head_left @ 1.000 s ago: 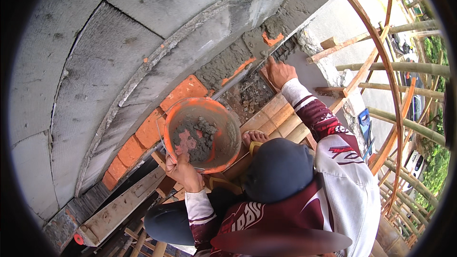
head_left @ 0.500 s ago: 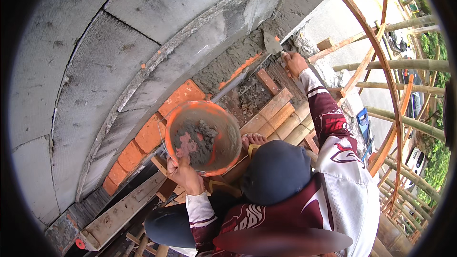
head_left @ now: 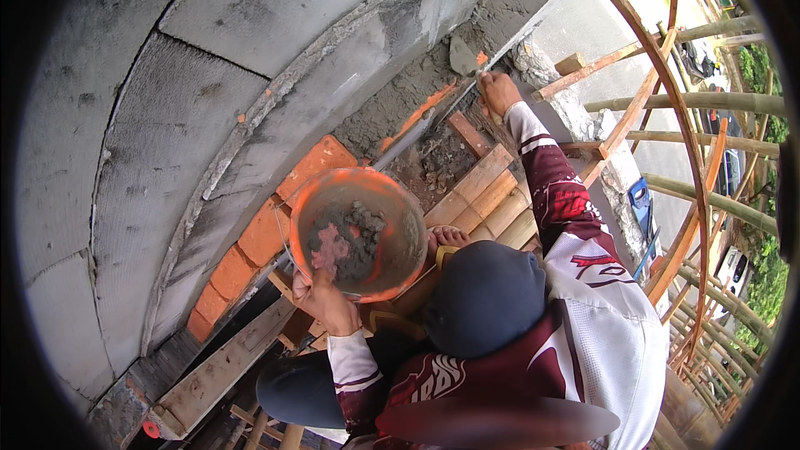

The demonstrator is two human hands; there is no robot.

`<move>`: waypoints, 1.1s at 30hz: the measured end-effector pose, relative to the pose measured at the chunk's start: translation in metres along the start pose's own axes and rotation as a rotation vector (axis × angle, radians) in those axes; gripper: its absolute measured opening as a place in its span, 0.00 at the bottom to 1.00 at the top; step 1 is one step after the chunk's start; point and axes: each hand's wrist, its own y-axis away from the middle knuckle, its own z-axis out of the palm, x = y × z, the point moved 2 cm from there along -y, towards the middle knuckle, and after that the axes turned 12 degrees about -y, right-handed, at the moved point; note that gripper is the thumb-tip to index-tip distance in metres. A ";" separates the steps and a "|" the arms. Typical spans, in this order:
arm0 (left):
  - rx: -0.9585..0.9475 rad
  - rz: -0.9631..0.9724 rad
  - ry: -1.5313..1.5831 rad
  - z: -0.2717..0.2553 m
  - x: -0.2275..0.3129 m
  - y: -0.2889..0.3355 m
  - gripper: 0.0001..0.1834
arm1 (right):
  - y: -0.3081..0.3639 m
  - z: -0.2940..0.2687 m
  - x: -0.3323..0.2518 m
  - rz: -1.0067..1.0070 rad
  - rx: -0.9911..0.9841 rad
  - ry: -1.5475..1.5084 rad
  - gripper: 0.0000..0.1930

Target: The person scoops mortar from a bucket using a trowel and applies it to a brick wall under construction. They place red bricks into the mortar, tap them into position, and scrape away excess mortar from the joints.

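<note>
Left hand (head_left: 327, 304), lower centre of the frame, clenched on the near rim of an orange bowl (head_left: 358, 233) and holding it up tilted toward the camera. Inside the bowl, a grey lump of wet mortar (head_left: 348, 242) with some of the orange bottom showing through.

Right hand (head_left: 498, 92), upper centre-right, arm stretched out in a dark red and white sleeve (head_left: 554, 192), closed around the handle of a trowel (head_left: 463, 57). Trowel blade, grey and pointed, pressed against the rough mortar band (head_left: 392, 108) running along the underside of the curved grey wall (head_left: 208, 75). Well apart from the bowl.

Below that band, a row of orange bricks (head_left: 258, 233) stepping from centre down to the lower left, just beside and partly behind the bowl. A thin metal rod (head_left: 408, 137) slanting from the bricks up toward the trowel. Pale wooden boards (head_left: 487, 196) stacked just right of the bowl, between it and the outstretched arm. A longer plank (head_left: 225, 367) lying across the lower left.

Dark cap (head_left: 483, 296) in the lower centre, right of the bowl. Bamboo scaffold poles (head_left: 708, 100) crossing the right edge, greenery behind them.
</note>
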 end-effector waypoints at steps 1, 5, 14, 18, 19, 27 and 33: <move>-0.005 -0.007 -0.002 0.000 -0.001 0.000 0.10 | -0.002 -0.005 -0.006 0.093 0.058 0.015 0.26; 0.026 0.047 0.006 -0.002 -0.001 -0.003 0.09 | 0.014 0.027 -0.023 0.046 -0.066 -0.029 0.25; 0.126 0.053 0.017 -0.026 0.009 -0.013 0.08 | 0.139 0.171 -0.014 0.060 -0.370 0.107 0.25; 0.175 0.093 -0.010 -0.026 0.012 -0.013 0.15 | 0.149 0.184 -0.020 -0.193 -0.375 0.473 0.26; 0.203 0.060 -0.041 -0.028 0.011 -0.012 0.15 | 0.148 0.181 -0.020 -0.196 -0.427 0.599 0.26; 0.228 0.017 -0.034 -0.048 0.007 -0.013 0.07 | 0.137 0.087 -0.058 -0.531 -0.393 0.900 0.21; 0.192 -0.008 -0.124 -0.026 0.003 -0.015 0.10 | 0.152 0.136 -0.067 -0.722 -0.695 1.280 0.14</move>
